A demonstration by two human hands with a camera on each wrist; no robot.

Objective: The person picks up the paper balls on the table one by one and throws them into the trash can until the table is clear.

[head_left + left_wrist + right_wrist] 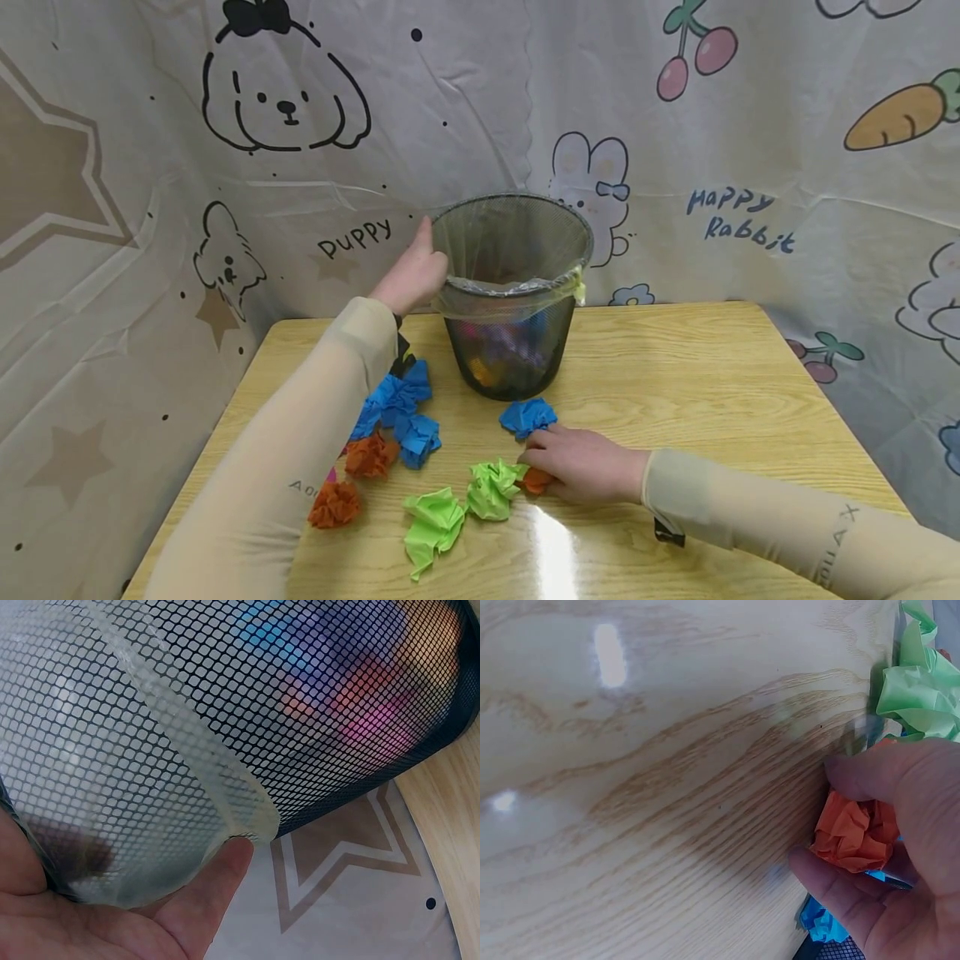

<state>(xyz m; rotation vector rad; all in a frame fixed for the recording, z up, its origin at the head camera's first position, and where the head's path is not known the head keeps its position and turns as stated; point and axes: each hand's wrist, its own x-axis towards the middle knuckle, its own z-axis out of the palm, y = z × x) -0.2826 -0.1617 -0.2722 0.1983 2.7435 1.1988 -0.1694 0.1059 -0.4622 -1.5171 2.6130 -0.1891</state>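
Observation:
A black mesh wastebasket (517, 312) with a clear liner folded over its rim stands at the back middle. My left hand (415, 273) grips its left rim, thumb raised over the edge; in the left wrist view a finger lies along the outside of the liner (255, 802). Colourful crumpled papers show through the mesh near the bottom. On the table in front, my right hand (585, 467) holds a crumpled orange paper ball (855, 832) between thumb and curled fingers. Right beside it are a blue paper ball (528, 417) and a green paper ball (492, 490).
Another green paper (435, 527) lies nearer the front. To the left, orange paper balls (335, 505) and several blue ones (417, 440) are clustered, partly hidden behind my left sleeve (300, 433). A printed curtain (465, 117) hangs behind the wooden table (675, 367).

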